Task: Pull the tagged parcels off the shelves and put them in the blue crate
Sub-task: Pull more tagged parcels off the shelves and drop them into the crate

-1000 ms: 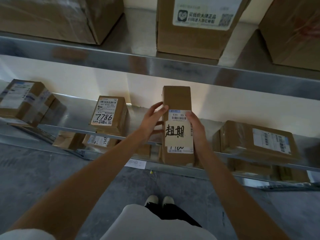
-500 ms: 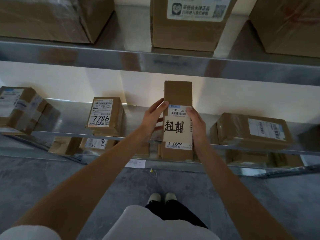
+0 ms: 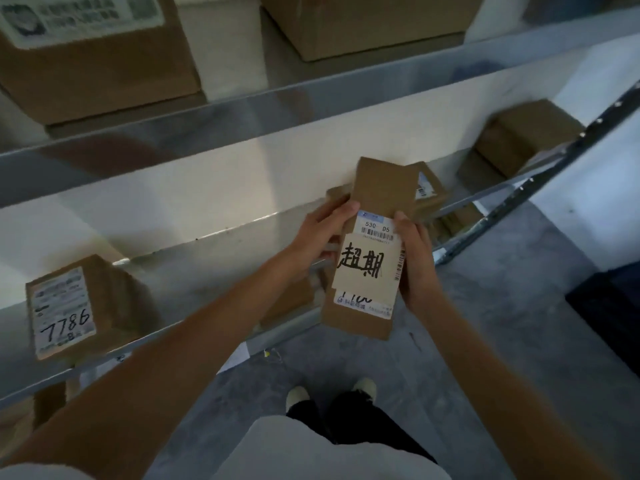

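A tall, narrow brown parcel (image 3: 377, 199) with a white barcode label and a tan tag bearing black handwritten characters is held in the air in front of the middle shelf (image 3: 207, 258). My left hand (image 3: 320, 233) grips its left edge and my right hand (image 3: 415, 261) grips its right edge, thumbs on the front. The parcel is tilted slightly to the right, its lower end over the floor. At the far right a dark blue shape (image 3: 613, 306) sits low by the floor; I cannot tell if it is the crate.
A parcel marked 7786 (image 3: 79, 306) stands on the middle shelf at left. More brown boxes (image 3: 526, 136) lie on that shelf at right, one (image 3: 429, 192) just behind the held parcel. Large cartons (image 3: 97, 60) fill the upper shelf. Grey concrete floor lies below, with my shoes (image 3: 329, 393) on it.
The view has swung to the right and the shelves now slant. The parcel has come off the shelf edge toward me, still gripped by both hands.
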